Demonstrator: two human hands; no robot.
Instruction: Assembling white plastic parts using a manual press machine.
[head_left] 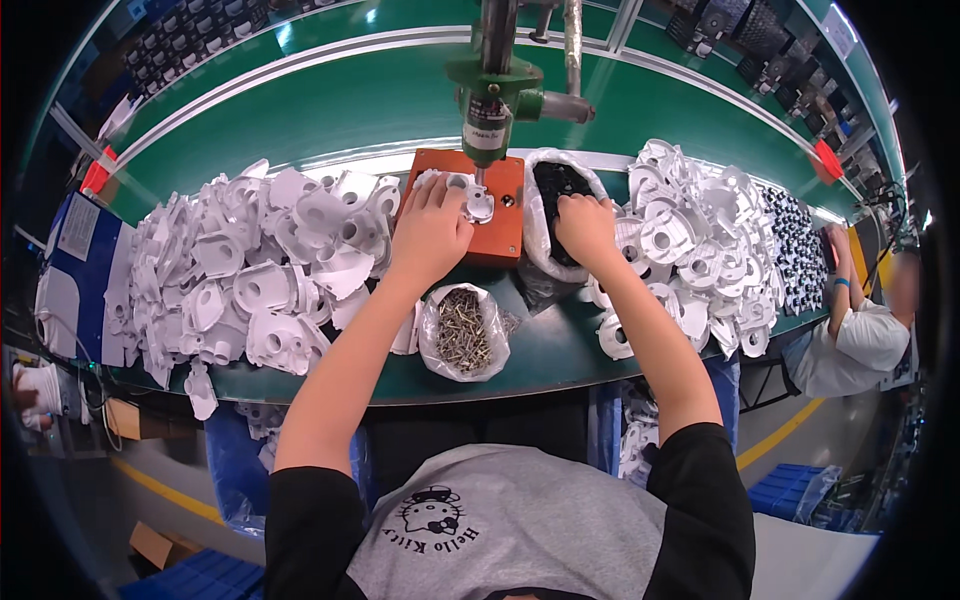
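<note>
My left hand (432, 230) holds a white plastic part (480, 206) down on an orange block (497, 240), its fingers over the part's left side. Directly above that part hangs the head of a green upright machine (487, 125), its thin tip close to the part. My right hand (586, 228) is in the mouth of a clear plastic bag (536, 240) of small black pieces (560, 185). Its fingers are curled down among them, and what they pinch, if anything, is hidden. Between my forearms stands a bag of metal screws (462, 335).
White plastic parts lie in a big heap (260, 265) on the left and another heap (690, 240) on the right. Beyond the right heap are rows of small black-and-white pieces (795, 250). A co-worker (850, 340) sits far right. Blue bins (230, 460) stand below the bench edge.
</note>
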